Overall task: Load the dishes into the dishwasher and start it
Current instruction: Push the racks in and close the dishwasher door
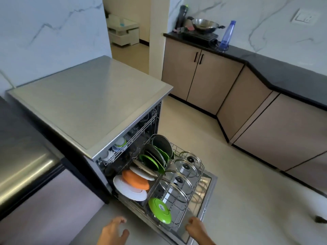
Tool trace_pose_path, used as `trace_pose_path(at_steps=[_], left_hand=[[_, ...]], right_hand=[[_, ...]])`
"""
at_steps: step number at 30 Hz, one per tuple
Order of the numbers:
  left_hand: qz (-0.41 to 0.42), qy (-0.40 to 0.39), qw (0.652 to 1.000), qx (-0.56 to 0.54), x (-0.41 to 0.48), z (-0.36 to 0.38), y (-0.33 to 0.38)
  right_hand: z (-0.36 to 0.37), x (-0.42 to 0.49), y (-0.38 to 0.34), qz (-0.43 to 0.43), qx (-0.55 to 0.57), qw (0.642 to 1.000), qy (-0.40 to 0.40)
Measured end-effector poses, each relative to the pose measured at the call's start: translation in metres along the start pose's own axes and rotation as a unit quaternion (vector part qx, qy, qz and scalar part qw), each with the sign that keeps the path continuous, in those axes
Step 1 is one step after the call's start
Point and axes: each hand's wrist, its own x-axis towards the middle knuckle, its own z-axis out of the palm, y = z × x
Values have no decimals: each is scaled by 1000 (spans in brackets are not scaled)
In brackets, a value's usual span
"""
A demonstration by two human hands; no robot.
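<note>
Dishwasher (88,103): freestanding, square-edged, brushed-steel top; backs onto veined marble wall (44,32).

Door (205,195): lies dropped flat, shiny steel inner face up; juts into pale smooth floor (247,174), with wide open floor to the right, as far as beige cabinets (212,82) under a black counter (283,71).

Lower rack (178,225): grey wire, drawn out over the door, front rim close to the door's outer edge.

- Left half: holds round plates on edge in one row. White plate (131,191) at the front, orange plate (135,179) touching behind it, then more white, then green plates (152,162), then dark round pieces (161,144) at the back.
- Right half: holds glass lids (175,190), steel-rimmed and black-knobbed, tilted in a row, with a glossy green disc (160,210) leaning at the front.

Upper rack (123,144): sits inside the tub, carries small cups, mostly hidden.

Left hand (113,232): hovers over the floor just off the lower rack's front left corner, fingers loose and spread, holding nothing.

Right hand (196,228): sits at the lower rack's front right corner, by the door's outer edge, fingers curled. Cannot tell whether it grips the wire.

Counter's far end: bears a steel wok (205,24), a translucent blue bottle (227,35) and a dark bottle (183,15).
</note>
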Motion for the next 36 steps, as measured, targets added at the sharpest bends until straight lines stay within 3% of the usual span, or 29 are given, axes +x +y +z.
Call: trace_pose_path(at_steps=[4,7,12,17,21,28,36], left_hand=[[-20,18,999,-34,-13,42,31],[-61,-47,995,-62,-12,95,26],[-106,-135,985,-16,13,183,-3],[-58,-169,984,14,47,275,-29],[-11,-190,981,36,73,335,-33],[65,-182,965,178,112,407,-32],[160,-138,917,339,133,425,-44]], right_hand=[[-9,27,16,-6,-14,1000,-5],[-6,60,31,8,12,1000,0],[39,132,60,43,82,996,-11],[83,206,85,66,173,982,-30],[96,250,100,74,236,969,16],[108,312,122,50,294,955,6],[117,321,122,-29,180,980,84]])
